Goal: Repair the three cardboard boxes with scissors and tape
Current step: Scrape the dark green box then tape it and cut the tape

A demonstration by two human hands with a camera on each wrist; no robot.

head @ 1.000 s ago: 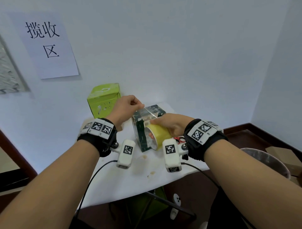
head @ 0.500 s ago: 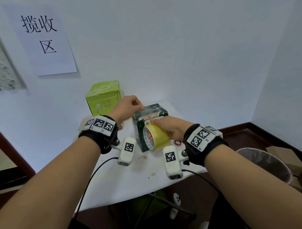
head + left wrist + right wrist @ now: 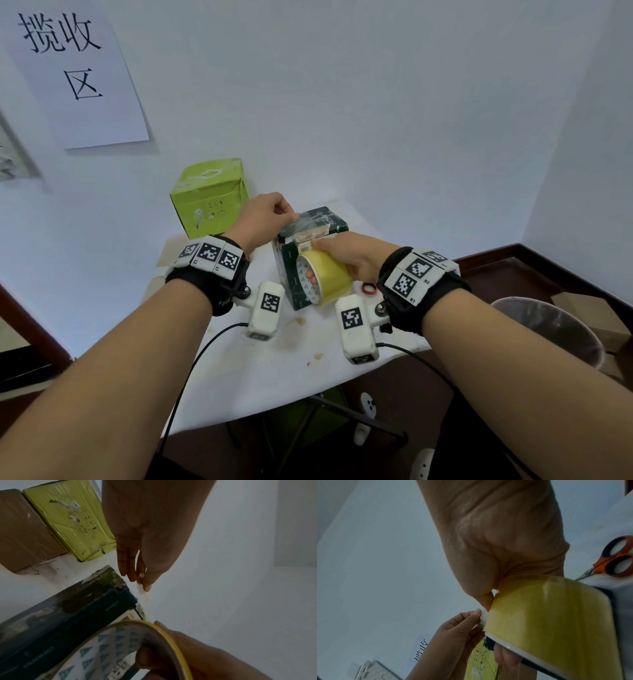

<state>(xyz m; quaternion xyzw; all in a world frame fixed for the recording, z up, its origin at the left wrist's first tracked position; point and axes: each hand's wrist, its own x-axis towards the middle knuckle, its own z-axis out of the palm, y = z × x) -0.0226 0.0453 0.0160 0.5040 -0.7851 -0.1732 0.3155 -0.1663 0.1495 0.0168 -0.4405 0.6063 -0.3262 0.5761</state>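
The scissors (image 3: 614, 559) are mostly hidden in the head view: only a bit of red ring shows behind the right wrist. The right wrist view shows their orange and black handles lying on the table (image 3: 239, 370), with the blades cut off behind the tape roll (image 3: 325, 279). A brown box (image 3: 25, 531) shows only in the left wrist view, beside the green box (image 3: 210, 198). The wrist views are dim, and the small print on the boxes cannot be read.

The dark box (image 3: 308, 240) stands upright on the white table, near the middle. Its top edge looks torn and pale. A strip of clear tape (image 3: 301, 219) runs over its top.

The left hand (image 3: 263, 219) pinches the free end of the tape between thumb and fingers, above the back of the dark box. The right hand (image 3: 346, 255) grips the yellow roll, with fingers curled inside its ring and the thumb on top. The roll is pressed against the front of the dark box, near its top.

The green box stands at the back by the wall, with scuffed spots on its side. A paper sign (image 3: 72, 68) with black writing hangs on the wall. A bin (image 3: 548, 329) sits on the floor to the right. Small brown stains dot the table. Black cables run from the wrist cameras over the table edge.
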